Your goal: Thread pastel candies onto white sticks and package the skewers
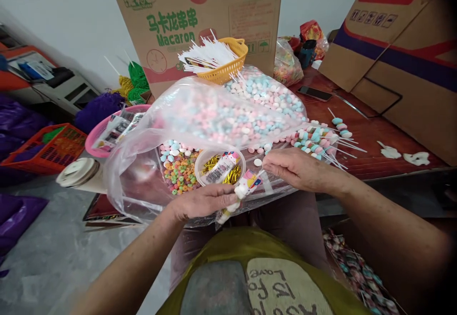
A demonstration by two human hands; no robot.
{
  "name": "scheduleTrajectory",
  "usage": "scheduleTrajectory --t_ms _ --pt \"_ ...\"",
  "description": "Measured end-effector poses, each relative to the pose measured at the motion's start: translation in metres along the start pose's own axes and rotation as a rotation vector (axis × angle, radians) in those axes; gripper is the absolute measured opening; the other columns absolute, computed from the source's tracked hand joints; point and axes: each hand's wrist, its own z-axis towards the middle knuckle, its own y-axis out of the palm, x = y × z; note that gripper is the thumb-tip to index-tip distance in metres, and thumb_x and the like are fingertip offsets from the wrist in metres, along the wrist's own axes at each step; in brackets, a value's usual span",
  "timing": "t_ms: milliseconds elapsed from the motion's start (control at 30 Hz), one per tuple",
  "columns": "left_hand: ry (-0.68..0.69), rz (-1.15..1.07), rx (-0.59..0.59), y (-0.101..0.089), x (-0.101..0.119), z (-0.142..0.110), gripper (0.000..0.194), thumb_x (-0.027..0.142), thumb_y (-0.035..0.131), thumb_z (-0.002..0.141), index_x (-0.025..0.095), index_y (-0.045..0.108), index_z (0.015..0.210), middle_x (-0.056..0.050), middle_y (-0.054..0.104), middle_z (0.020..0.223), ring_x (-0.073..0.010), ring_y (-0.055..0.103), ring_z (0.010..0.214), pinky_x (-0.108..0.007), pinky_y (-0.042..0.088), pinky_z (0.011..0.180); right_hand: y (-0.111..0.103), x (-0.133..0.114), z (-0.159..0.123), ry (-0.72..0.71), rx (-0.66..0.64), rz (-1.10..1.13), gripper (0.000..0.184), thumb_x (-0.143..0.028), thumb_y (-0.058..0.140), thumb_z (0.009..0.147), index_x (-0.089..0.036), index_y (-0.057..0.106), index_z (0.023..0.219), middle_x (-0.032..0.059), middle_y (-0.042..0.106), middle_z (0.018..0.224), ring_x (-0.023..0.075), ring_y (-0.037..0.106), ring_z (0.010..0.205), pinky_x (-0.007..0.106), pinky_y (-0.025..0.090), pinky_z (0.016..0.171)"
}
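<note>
My left hand (209, 199) is closed on the lower part of a wrapped marshmallow skewer (239, 192), tilted over my lap in a clear bag with a printed top. My right hand (298, 167) pinches the white stick at the skewer's upper end, by the bag's mouth. Just beyond, a round white tub (200, 174) holds gold twist ties (233, 175) and flat printed bags (222, 168). Colourful candy rings (181, 172) lie left of the tub. A large heap of pastel marshmallows (232, 115) lies behind, partly under clear plastic sheeting (132, 138).
Finished-looking skewers (317, 141) lie piled on the right of the table. Behind the heap are a yellow basket (224, 69) of white sticks and a tall cardboard box (221, 0). A pink basket (98, 134) stands left; a phone (314, 93) lies right. Wrapped skewers (353, 267) fill a low box.
</note>
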Motion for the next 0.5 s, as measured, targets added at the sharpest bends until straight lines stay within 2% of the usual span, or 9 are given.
scheduleTrajectory --t_ms 100,233,267,333,400,433,500 --pt "-0.033 -0.154 -0.034 0.014 -0.013 0.0 0.04 0.053 0.053 0.08 0.014 0.055 0.088 -0.005 0.06 0.076 -0.0114 0.057 0.063 -0.022 0.043 0.057 0.003 -0.003 0.008 -0.015 0.011 -0.042 0.029 -0.027 0.033 0.092 -0.018 0.045 0.068 0.0012 0.048 0.066 0.0122 0.04 0.061 0.025 0.028 0.059" --pt "0.04 -0.334 0.145 0.035 -0.027 0.012 0.039 0.054 0.051 0.079 0.016 0.049 0.087 0.002 0.054 0.06 -0.0071 0.047 0.044 -0.018 0.035 0.043 0.012 -0.007 0.018 -0.025 0.008 -0.025 0.025 -0.023 0.035 0.089 -0.017 0.049 0.069 0.0018 0.05 0.067 0.0125 0.042 0.062 0.025 0.03 0.059" --pt "0.047 -0.359 0.205 0.038 -0.028 0.015 0.037 0.053 0.049 0.08 0.017 0.048 0.088 0.003 0.053 0.057 -0.007 0.045 0.041 -0.018 0.034 0.042 0.015 -0.008 0.019 0.002 0.053 0.022 0.022 -0.023 0.037 0.088 -0.017 0.051 0.073 0.002 0.052 0.069 0.0126 0.043 0.063 0.025 0.031 0.059" --pt "0.068 -0.385 0.341 0.041 -0.026 0.019 0.033 0.051 0.045 0.082 0.018 0.047 0.086 0.005 0.05 0.053 -0.0075 0.042 0.039 -0.019 0.034 0.041 0.025 -0.011 0.019 0.125 0.237 0.173 0.016 -0.026 0.041 0.088 -0.016 0.054 0.09 0.0022 0.055 0.076 0.0119 0.046 0.065 0.024 0.034 0.059" --pt "0.075 -0.336 0.454 0.041 -0.023 0.02 0.029 0.048 0.043 0.083 0.019 0.045 0.084 0.005 0.048 0.053 -0.0083 0.042 0.041 -0.02 0.034 0.042 0.041 -0.015 0.016 0.263 0.341 0.398 0.026 -0.034 0.048 0.085 -0.016 0.05 0.105 0.0015 0.056 0.081 0.0109 0.048 0.064 0.022 0.037 0.057" --pt "0.083 -0.264 0.492 0.04 -0.021 0.019 0.028 0.046 0.042 0.083 0.019 0.045 0.082 0.005 0.048 0.055 -0.0088 0.043 0.043 -0.021 0.036 0.044 0.051 -0.019 0.015 0.31 0.314 0.511 0.03 -0.037 0.051 0.084 -0.016 0.05 0.106 0.0005 0.056 0.079 0.0105 0.048 0.063 0.021 0.037 0.055" --pt "0.109 -0.047 0.52 0.037 -0.018 0.015 0.027 0.043 0.04 0.085 0.018 0.047 0.078 0.003 0.049 0.06 -0.0104 0.047 0.052 -0.022 0.04 0.052 0.07 -0.026 0.013 0.376 0.193 0.671 0.025 -0.04 0.052 0.083 -0.017 0.053 0.091 -0.0016 0.054 0.069 0.0102 0.047 0.059 0.021 0.037 0.052"
